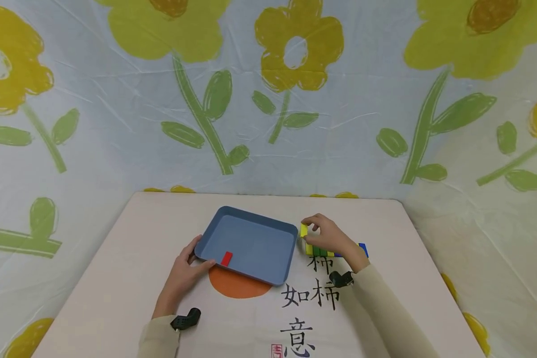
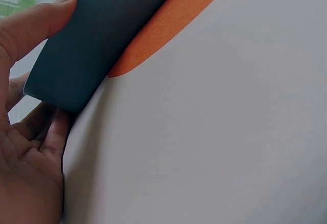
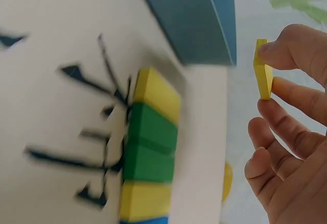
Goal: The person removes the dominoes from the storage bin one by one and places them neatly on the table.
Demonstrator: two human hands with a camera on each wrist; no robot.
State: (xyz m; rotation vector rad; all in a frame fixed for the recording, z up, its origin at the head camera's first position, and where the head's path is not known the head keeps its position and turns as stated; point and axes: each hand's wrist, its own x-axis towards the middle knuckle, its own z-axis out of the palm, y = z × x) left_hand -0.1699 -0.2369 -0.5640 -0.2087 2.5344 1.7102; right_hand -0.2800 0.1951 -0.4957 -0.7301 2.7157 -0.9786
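A blue-grey rectangular tray (image 1: 255, 238) lies on the table, turned slightly. My left hand (image 1: 184, 271) grips its near left corner; in the left wrist view the thumb presses against the tray wall (image 2: 97, 40) and other fingers curl round the corner. One red block (image 1: 226, 258) lies inside the tray, by the near edge. Just right of the tray, my right hand (image 1: 333, 236) pinches a yellow block (image 3: 263, 73) between thumb and fingers, raised above the table. Below that hand a row of yellow, green (image 3: 153, 127) and blue blocks (image 1: 363, 248) stands side by side, partly hidden by the hand.
The pale table mat (image 1: 232, 328) carries a printed orange shape (image 1: 239, 286) and black characters (image 1: 297, 338). The row of blocks sits close to the tray's right side. A flower-patterned cloth (image 1: 340, 149) hangs behind the table and along its sides.
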